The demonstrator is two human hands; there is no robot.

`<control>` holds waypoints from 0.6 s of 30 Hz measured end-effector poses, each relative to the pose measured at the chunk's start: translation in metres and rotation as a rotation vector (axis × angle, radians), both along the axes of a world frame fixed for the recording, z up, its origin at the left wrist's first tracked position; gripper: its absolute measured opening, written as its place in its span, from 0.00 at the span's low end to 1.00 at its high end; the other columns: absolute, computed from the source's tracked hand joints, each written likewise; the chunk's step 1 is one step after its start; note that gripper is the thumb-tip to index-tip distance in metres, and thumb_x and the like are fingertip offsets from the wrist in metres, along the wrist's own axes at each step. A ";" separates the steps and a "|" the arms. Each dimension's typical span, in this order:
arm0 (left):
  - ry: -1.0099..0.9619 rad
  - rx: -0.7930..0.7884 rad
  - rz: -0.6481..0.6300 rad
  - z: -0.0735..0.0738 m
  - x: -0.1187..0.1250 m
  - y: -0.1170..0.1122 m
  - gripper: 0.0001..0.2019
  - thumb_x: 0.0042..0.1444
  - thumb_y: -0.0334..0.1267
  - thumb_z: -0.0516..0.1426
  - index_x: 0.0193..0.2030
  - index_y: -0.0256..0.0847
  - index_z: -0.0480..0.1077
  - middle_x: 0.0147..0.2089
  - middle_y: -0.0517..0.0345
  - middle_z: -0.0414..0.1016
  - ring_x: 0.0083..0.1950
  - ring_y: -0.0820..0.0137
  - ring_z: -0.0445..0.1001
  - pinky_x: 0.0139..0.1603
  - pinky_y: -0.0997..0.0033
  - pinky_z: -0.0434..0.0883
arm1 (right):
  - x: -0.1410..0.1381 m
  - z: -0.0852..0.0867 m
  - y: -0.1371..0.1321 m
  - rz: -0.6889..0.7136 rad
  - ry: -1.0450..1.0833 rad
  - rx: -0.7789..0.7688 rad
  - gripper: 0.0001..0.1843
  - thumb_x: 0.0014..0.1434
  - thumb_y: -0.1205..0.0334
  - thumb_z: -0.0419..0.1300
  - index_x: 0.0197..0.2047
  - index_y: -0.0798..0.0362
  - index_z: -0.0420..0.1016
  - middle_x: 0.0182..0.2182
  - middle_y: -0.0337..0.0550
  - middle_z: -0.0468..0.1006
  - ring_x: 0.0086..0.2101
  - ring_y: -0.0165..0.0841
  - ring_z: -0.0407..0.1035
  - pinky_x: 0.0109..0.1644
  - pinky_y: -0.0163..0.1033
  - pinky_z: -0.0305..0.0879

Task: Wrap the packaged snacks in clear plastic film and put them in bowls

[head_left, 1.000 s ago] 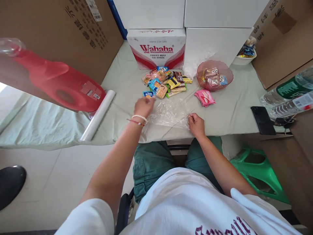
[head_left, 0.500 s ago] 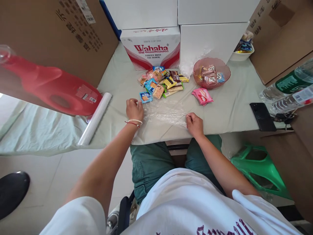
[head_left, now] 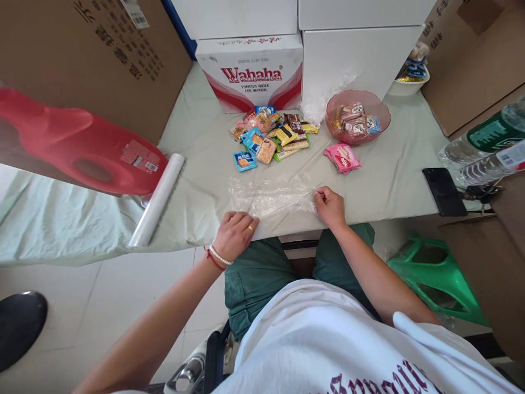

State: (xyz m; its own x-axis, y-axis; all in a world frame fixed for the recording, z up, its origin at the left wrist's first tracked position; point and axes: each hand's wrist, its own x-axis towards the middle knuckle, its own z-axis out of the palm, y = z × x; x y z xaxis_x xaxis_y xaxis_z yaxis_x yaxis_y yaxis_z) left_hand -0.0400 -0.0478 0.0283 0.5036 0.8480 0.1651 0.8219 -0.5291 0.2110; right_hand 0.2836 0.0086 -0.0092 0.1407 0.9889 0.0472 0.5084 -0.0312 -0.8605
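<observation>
A crumpled sheet of clear plastic film [head_left: 274, 197] lies on the cloth-covered table between my hands. My right hand [head_left: 329, 207] pinches its right end. My left hand [head_left: 238, 232] is at the table's front edge, its fingers closed on the near left corner of the film. Beyond the film sits a pile of wrapped snacks [head_left: 268, 150], with a blue snack packet [head_left: 245, 161] at its near left. A pink snack packet [head_left: 342, 158] lies apart, in front of a pink translucent bowl [head_left: 377, 117] that holds several wrapped snacks.
A white roll [head_left: 158, 200] lies at left beside a large red bottle [head_left: 94, 145]. White boxes, one a Wahaha carton [head_left: 254, 76], line the back. At right are a black phone [head_left: 445, 191], water bottles [head_left: 488, 145] and a white snack container [head_left: 410, 85]. A green stool [head_left: 441, 279] stands below.
My left hand has moved from the film's far left side toward me, down to the table's front edge. My right hand has stayed almost in place, still pinching the film.
</observation>
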 end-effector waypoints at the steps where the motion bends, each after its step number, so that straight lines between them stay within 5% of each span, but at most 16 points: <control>1: -0.023 -0.007 -0.020 -0.002 -0.004 -0.013 0.15 0.69 0.36 0.51 0.49 0.50 0.79 0.41 0.47 0.81 0.51 0.56 0.77 0.54 0.51 0.68 | 0.000 0.000 0.000 -0.006 0.009 -0.003 0.16 0.66 0.47 0.54 0.39 0.49 0.76 0.26 0.40 0.77 0.30 0.38 0.74 0.37 0.40 0.67; 5: -0.076 -0.061 -0.032 -0.004 -0.016 -0.054 0.15 0.69 0.35 0.52 0.50 0.54 0.80 0.43 0.49 0.83 0.52 0.57 0.79 0.51 0.53 0.71 | 0.000 0.001 0.002 -0.022 0.052 -0.016 0.16 0.65 0.46 0.55 0.39 0.49 0.76 0.25 0.40 0.78 0.26 0.36 0.72 0.34 0.39 0.67; 9: -0.081 -0.245 -0.025 0.005 -0.017 -0.071 0.17 0.68 0.49 0.55 0.59 0.53 0.77 0.50 0.49 0.83 0.44 0.60 0.81 0.43 0.59 0.73 | 0.000 0.001 0.002 -0.020 0.076 -0.030 0.16 0.65 0.46 0.56 0.39 0.50 0.76 0.25 0.38 0.78 0.23 0.34 0.70 0.33 0.40 0.66; 11: -0.119 -0.257 0.117 0.015 -0.008 -0.070 0.20 0.69 0.54 0.53 0.60 0.52 0.76 0.50 0.49 0.83 0.39 0.61 0.80 0.37 0.61 0.71 | 0.000 0.001 0.002 -0.011 0.078 -0.028 0.16 0.65 0.46 0.56 0.39 0.49 0.76 0.24 0.37 0.77 0.22 0.34 0.70 0.34 0.40 0.67; 15: -0.129 -0.075 0.498 0.037 0.031 -0.051 0.22 0.72 0.53 0.48 0.39 0.47 0.80 0.35 0.48 0.78 0.34 0.59 0.76 0.36 0.60 0.66 | 0.000 0.000 0.001 0.005 0.057 -0.004 0.16 0.65 0.46 0.55 0.39 0.49 0.75 0.25 0.38 0.76 0.25 0.36 0.72 0.35 0.40 0.67; 18: -0.098 0.043 0.489 0.036 0.063 -0.024 0.19 0.71 0.52 0.50 0.47 0.45 0.80 0.47 0.42 0.80 0.49 0.52 0.78 0.51 0.52 0.69 | -0.001 -0.001 0.001 -0.002 0.034 0.011 0.17 0.64 0.45 0.55 0.39 0.49 0.75 0.26 0.40 0.77 0.29 0.37 0.73 0.34 0.39 0.66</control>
State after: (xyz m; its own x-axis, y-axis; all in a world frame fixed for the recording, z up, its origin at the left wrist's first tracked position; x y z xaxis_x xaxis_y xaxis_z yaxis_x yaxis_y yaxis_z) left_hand 0.0231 -0.0720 0.0640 0.0293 0.9723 0.2320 0.9534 -0.0969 0.2857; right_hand 0.2822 0.0099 -0.0105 0.1443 0.9881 0.0528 0.4786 -0.0230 -0.8777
